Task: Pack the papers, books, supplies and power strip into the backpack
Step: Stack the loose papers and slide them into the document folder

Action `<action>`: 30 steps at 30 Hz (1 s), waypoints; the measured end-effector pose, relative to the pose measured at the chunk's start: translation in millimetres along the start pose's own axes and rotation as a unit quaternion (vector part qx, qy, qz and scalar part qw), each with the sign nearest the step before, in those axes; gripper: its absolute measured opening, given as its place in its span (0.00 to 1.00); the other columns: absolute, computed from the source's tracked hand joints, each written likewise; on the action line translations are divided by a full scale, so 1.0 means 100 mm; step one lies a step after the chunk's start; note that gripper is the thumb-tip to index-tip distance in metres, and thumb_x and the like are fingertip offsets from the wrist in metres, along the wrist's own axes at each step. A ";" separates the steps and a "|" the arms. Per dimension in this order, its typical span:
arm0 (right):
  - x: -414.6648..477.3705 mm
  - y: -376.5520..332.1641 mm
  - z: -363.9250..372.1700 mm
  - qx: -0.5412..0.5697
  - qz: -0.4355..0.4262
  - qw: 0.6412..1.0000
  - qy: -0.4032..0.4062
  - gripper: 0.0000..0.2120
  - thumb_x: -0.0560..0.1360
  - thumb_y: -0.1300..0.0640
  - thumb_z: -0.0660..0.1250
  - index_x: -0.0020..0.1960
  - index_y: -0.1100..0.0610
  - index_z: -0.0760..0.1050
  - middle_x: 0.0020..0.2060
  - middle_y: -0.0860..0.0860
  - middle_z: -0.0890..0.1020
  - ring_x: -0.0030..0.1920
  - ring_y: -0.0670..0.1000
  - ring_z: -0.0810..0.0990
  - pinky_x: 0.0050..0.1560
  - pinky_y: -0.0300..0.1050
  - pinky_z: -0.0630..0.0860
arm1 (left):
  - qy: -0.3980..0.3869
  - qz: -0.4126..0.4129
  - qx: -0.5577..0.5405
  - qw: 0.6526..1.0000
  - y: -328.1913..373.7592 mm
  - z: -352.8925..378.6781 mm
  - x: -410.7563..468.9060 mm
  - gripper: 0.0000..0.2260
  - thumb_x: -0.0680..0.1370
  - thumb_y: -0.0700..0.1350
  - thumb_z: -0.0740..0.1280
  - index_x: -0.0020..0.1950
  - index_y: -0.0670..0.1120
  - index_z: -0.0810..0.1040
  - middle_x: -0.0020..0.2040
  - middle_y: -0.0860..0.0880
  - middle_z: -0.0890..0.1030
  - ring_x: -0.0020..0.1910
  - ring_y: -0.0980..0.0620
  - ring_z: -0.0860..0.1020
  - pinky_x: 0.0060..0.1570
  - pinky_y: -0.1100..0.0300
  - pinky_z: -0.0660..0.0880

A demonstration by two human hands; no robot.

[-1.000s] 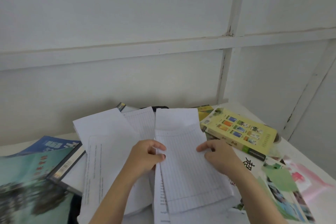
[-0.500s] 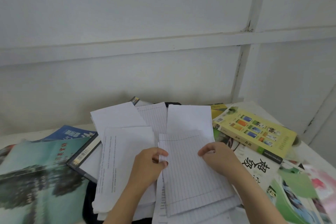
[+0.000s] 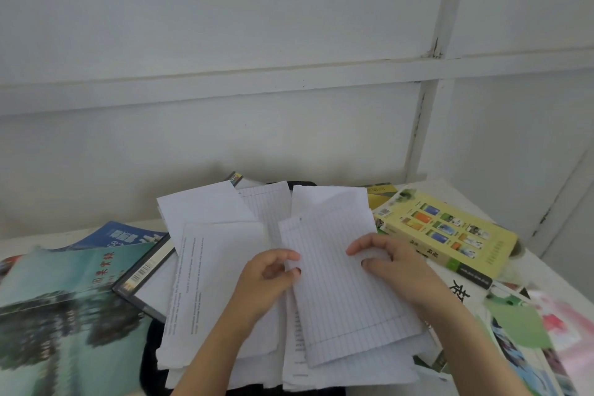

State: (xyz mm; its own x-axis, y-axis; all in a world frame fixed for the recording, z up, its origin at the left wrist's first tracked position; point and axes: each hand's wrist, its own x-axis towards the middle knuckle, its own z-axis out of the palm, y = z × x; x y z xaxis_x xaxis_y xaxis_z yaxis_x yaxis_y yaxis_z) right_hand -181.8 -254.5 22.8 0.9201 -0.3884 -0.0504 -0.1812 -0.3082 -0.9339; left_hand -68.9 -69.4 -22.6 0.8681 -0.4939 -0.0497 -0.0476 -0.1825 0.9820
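1. White lined sheet (image 3: 337, 292) lies just left of the yellow book (image 3: 446, 231); left hand (image 3: 270, 270) and right hand (image 3: 385, 262) pinch its side edges.
2. Step seems gathering the loose papers (image 3: 218, 283); next needs squaring them before packing.

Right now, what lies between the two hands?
A lined sheet lies between the left hand and right hand, in the head view.

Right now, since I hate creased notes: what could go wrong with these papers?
The left hand and right hand each pinch an edge of the top lined sheet; pulling apart could tear or crease it. The paper pile beneath is fanned unevenly, so sheets may slip out when gathered.
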 end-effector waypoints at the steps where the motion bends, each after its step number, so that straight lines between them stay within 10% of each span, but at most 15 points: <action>1: 0.00 -0.04 -0.04 0.014 -0.029 0.999 0.006 0.14 0.74 0.68 0.61 0.43 0.52 0.80 0.49 0.42 0.76 0.51 0.43 0.73 0.43 0.39 0.67 | -0.017 -0.006 -0.031 0.999 0.06 0.01 0.00 0.08 0.73 0.38 0.70 0.47 0.50 0.82 0.50 0.55 0.81 0.51 0.57 0.77 0.48 0.69 0.73; 6: 0.10 -0.25 -0.16 0.063 -0.150 0.986 0.028 0.16 0.73 0.72 0.61 0.41 0.53 0.80 0.43 0.37 0.80 0.48 0.36 0.75 0.47 0.38 0.67 | -0.038 0.035 -0.122 0.991 0.42 0.01 0.05 0.12 0.73 0.34 0.69 0.46 0.51 0.81 0.57 0.49 0.80 0.56 0.50 0.78 0.60 0.53 0.73; 11: 0.24 -0.42 -0.04 0.064 -0.306 0.946 0.087 0.17 0.70 0.79 0.59 0.43 0.61 0.79 0.45 0.48 0.84 0.54 0.44 0.79 0.56 0.32 0.70 | 0.080 0.181 -0.057 0.979 0.74 0.01 0.07 0.19 0.73 0.29 0.65 0.39 0.54 0.81 0.29 0.50 0.70 0.29 0.54 0.65 0.34 0.66 0.67; 14: 0.33 -0.38 0.06 0.051 -0.347 0.930 0.110 0.16 0.70 0.77 0.61 0.42 0.60 0.80 0.43 0.49 0.84 0.51 0.49 0.81 0.57 0.41 0.73 | 0.117 0.225 -0.036 0.967 0.81 -0.02 0.03 0.19 0.73 0.27 0.62 0.38 0.51 0.80 0.29 0.57 0.76 0.25 0.57 0.64 0.29 0.70 0.65; 20: 0.41 -0.03 0.30 0.016 -0.323 0.941 0.099 0.18 0.69 0.75 0.64 0.40 0.53 0.82 0.43 0.45 0.85 0.54 0.55 0.77 0.55 0.39 0.70 | 0.127 0.219 0.025 0.967 0.55 -0.04 0.00 0.16 0.70 0.25 0.65 0.37 0.45 0.81 0.49 0.51 0.79 0.54 0.59 0.76 0.46 0.75 0.70; 30: 0.39 0.22 0.52 0.013 -0.234 0.970 0.065 0.23 0.71 0.76 0.60 0.43 0.50 0.81 0.45 0.40 0.81 0.54 0.43 0.77 0.52 0.29 0.70 | 0.127 0.154 0.106 0.974 0.29 -0.10 -0.02 0.18 0.74 0.28 0.61 0.46 0.51 0.80 0.52 0.56 0.75 0.53 0.71 0.71 0.45 0.80 0.67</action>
State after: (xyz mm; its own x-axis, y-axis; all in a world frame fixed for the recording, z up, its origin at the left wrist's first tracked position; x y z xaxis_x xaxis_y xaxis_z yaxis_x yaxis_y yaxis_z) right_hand -131.4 -230.9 -18.1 0.8482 -0.3175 0.4240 0.2558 -0.4553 -0.8528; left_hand -67.5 -65.0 7.7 0.8895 -0.3323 0.3136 -0.4023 -0.2443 0.8823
